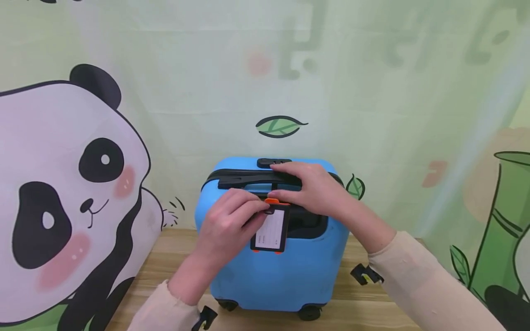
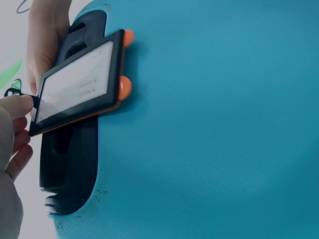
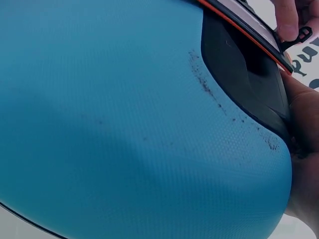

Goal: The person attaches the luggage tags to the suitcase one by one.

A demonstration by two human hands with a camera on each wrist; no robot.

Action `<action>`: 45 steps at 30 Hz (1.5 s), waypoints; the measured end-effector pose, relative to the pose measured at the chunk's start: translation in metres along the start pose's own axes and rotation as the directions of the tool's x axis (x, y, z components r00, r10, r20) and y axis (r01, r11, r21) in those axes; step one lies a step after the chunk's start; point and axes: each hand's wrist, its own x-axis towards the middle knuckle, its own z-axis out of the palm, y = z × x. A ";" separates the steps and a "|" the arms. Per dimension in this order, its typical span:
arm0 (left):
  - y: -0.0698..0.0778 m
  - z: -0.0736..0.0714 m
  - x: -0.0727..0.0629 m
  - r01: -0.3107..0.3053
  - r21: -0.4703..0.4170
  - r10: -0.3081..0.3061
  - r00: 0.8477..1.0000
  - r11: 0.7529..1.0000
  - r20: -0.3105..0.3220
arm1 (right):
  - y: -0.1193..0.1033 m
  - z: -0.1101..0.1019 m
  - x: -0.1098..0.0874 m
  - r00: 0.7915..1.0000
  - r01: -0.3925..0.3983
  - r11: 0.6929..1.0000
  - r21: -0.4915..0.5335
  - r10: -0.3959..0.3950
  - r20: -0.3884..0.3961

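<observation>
A light-blue suitcase (image 1: 273, 276) stands upright with a black carry handle (image 1: 244, 180) across its top. From the handle hangs a black-framed luggage tag (image 1: 271, 227) with a white card and orange trim. My left hand (image 1: 232, 225) pinches the tag's small black strap between thumb and fingertips; the strap end (image 3: 302, 35) pokes past them in the right wrist view. My right hand (image 1: 316, 188) straddles the handle's right end, its fingers reaching toward the lock (image 1: 269, 162) and its thumb just above the tag's orange top edge. Its other fingers are hidden.
The suitcase stands on a wood-grain surface (image 1: 169, 271) on small black wheels (image 1: 309, 312). Behind it hangs a pale green backdrop (image 1: 198, 115) printed with a panda (image 1: 103, 184), leaves and bamboo. A black recess (image 1: 308, 224) sits under the handle.
</observation>
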 end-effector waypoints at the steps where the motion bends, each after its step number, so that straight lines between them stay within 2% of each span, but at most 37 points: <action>1: 0.000 0.000 0.000 0.005 -0.002 -0.005 1.000 1.000 -0.001 | 0.000 0.000 0.000 1.000 -0.004 1.000 -0.003 0.004 0.003; 10: -0.004 0.002 0.005 0.023 0.028 -0.023 1.000 0.999 0.002 | 0.003 -0.001 0.001 1.000 0.006 1.000 0.022 -0.006 0.012; 20: -0.009 0.001 0.018 0.101 -0.007 -0.101 0.994 0.995 0.050 | 0.007 -0.009 0.001 1.000 -0.010 0.998 0.055 0.009 0.014; 28: -0.011 0.000 0.021 0.155 -0.023 -0.153 0.985 0.988 0.080 | 0.010 -0.017 0.002 0.999 -0.022 1.000 0.017 0.022 -0.030; 38: -0.013 0.000 0.026 0.181 -0.037 -0.177 0.979 0.983 0.102 | 0.007 -0.015 0.025 0.999 0.037 0.997 -0.063 -0.035 0.033; 41: -0.014 0.000 0.027 0.184 -0.037 -0.179 0.978 0.982 0.104 | 0.010 -0.014 0.033 0.997 0.061 0.998 -0.036 -0.059 0.041; 45: -0.014 0.001 0.028 0.178 -0.033 -0.174 0.980 0.983 0.099 | 0.012 -0.013 0.040 0.996 0.090 0.995 0.052 -0.091 0.015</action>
